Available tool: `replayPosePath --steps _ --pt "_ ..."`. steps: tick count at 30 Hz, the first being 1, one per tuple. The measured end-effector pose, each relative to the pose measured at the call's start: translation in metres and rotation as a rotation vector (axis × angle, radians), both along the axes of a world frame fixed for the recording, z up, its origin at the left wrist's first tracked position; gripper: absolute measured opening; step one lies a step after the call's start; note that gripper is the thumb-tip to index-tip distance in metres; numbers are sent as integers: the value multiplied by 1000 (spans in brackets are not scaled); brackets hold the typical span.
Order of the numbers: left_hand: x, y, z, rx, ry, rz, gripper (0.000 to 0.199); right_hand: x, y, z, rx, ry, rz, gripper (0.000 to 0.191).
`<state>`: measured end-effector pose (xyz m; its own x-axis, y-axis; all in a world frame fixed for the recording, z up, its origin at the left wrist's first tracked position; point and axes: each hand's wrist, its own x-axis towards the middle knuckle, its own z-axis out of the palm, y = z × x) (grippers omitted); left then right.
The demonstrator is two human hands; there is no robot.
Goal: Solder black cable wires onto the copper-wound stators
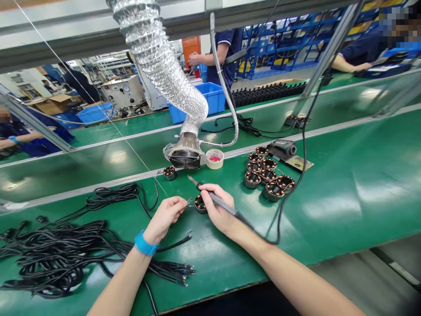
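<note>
1. Up top, we've got a silvery foil duct (164,57) curving down to a black fan (185,159).
2. Behind it, we see a standing person (234,41) in a navy top, near a blue bin (215,98).
3. Just right of that bin, we spot rows of black upright parts (269,93).
4. Out left, we find an open cardboard box (54,105), a second blue bin (94,114) and a metal machine (125,94) with a round gauge.
5. Far left, we catch a seated-height person's blue wristband (13,139).
6. At the back, we're looking at blue shelving (283,39).
</note>
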<state>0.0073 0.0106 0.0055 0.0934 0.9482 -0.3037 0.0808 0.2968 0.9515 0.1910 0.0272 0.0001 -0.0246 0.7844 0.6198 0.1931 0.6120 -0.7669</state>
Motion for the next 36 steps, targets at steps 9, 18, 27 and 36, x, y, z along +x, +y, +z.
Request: replayPosePath --steps 9,18,27,36 --pt "0 1 1 6 6 1 34 3 -6 -4 106 6 17 25" --pt "-1 0 -1 0 2 1 37 1 -4 -5 93 5 67 23" --pt "-1 1 0 -3 6 -5 37 2 -3 -6 38 142 5 23" --pt "0 2 0 6 21 7 35 2 -4 -5 48 138 13 23"
